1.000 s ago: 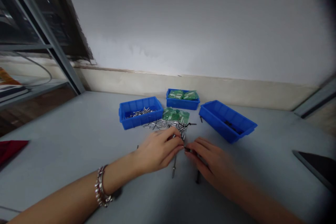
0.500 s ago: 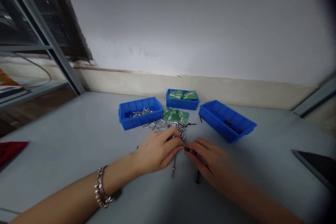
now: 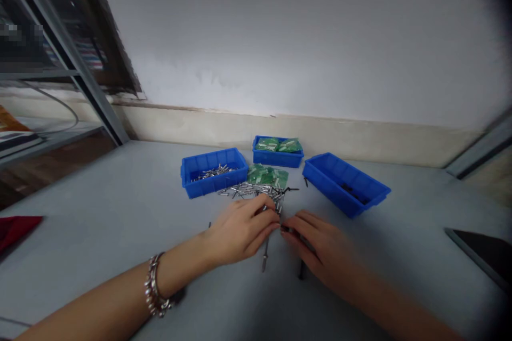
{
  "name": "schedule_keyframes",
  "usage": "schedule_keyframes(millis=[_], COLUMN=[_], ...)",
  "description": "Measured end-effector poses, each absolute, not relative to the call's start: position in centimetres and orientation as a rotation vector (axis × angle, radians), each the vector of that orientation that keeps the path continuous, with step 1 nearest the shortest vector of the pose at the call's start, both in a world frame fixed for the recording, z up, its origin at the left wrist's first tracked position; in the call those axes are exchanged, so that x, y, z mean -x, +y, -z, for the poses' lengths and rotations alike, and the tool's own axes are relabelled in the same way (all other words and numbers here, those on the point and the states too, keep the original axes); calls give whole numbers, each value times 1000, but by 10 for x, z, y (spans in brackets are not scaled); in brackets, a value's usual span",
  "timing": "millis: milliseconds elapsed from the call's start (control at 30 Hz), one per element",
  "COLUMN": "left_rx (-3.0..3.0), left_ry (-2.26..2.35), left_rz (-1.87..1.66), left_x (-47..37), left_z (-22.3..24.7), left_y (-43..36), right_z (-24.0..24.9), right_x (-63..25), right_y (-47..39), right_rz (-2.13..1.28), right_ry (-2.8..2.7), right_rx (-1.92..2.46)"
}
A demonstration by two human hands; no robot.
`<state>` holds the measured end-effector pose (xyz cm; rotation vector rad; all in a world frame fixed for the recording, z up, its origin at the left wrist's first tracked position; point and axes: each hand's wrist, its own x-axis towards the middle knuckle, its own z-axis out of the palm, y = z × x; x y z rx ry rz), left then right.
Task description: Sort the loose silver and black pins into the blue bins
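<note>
My left hand (image 3: 244, 226) is closed, its fingertips low over the near edge of a pile of silver rivets (image 3: 256, 190); whatever it grips is hidden by the fingers. One long silver rivet (image 3: 264, 261) sticks out below that hand toward me. My right hand (image 3: 320, 245) pinches a small black screw (image 3: 285, 228), mostly covered, its tip almost meeting the left fingertips. Another black screw (image 3: 301, 270) shows beneath the right hand. Behind the pile lies a green bag (image 3: 267, 175) of small parts.
A blue bin (image 3: 214, 183) with silver rivets stands at left. At the back, a blue bin (image 3: 277, 159) holds green bags. The right blue bin (image 3: 332, 186) contains dark screws. A dark flat object (image 3: 480, 256) lies far right, a red item (image 3: 18, 230) far left.
Both hands stay nearly where they were, with only slight finger movement. Behind the frame at the upper left, a striped shape has come into view.
</note>
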<state>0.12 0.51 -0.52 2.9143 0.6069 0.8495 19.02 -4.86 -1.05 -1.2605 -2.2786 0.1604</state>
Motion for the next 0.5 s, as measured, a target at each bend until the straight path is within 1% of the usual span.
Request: schedule_keyframes(millis=[500], left_rx=[-2927], left_ry=[625], left_rz=[-851], left_x=[-2], left_z=[5], left_y=[5], right_z=[11], right_x=[-190], right_y=[-47], right_rz=[-170], right_ry=[-2278], right_rx=[1250])
